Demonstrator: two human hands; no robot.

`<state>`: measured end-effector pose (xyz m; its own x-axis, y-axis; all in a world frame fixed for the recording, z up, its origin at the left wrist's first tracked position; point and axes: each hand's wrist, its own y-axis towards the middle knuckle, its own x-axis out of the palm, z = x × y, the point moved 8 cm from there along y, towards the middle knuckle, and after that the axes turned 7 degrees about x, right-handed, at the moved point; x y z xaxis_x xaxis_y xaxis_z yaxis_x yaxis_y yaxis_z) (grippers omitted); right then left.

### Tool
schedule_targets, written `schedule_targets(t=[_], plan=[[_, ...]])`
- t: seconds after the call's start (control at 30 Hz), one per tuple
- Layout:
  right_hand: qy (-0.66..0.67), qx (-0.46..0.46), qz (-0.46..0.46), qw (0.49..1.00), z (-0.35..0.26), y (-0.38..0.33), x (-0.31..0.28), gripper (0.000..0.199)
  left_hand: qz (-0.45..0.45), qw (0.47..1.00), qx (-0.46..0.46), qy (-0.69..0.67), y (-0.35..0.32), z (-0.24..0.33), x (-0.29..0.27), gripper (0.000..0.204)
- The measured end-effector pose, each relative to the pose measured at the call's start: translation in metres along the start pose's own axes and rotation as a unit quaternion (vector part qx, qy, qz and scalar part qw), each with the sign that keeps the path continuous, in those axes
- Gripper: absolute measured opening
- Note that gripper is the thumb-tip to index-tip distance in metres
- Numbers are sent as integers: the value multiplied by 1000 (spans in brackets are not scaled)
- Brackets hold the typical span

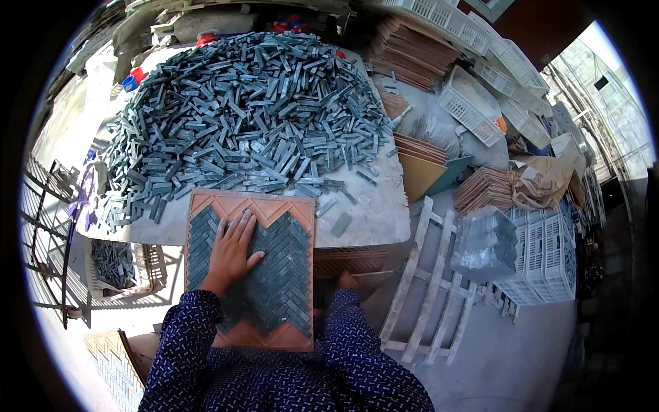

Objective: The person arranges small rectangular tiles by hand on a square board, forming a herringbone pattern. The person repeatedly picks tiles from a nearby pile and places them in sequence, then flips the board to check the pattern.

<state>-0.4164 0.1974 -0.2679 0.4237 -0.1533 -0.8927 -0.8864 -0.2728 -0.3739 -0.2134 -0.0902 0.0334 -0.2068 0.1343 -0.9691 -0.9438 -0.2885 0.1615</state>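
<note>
My left hand lies flat, fingers stretched, on dark green stone strips set in a herringbone pattern. The strips sit in an orange-brown mould tray, whose zigzag border shows at its top and bottom. The tray's far part overlaps the table's front edge and its near end is close to my body. My right hand reaches under the table edge, beside a stack of brown trays; its fingers are hidden. Beyond the tray, a large heap of loose green stone strips covers much of the table.
A crate of strips stands below the table at left, near another patterned tray. On the right are a wooden pallet, a plastic-wrapped stack, white crates and piled brown trays.
</note>
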Motion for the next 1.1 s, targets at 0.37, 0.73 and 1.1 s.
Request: schedule_targets(t=[0.37,0.73,1.1], plan=[[-210,-119,52,969,1,-25,-42,65,43,998,19,-28,-3,2,-6,76],[6,0,98,995,171,-83,-204,31,46,998,9,-37,-4,1,-1,77],[735,17,246,632,195,-258,-302,16,59,994,-10,-89,-4,-2,-1,82]])
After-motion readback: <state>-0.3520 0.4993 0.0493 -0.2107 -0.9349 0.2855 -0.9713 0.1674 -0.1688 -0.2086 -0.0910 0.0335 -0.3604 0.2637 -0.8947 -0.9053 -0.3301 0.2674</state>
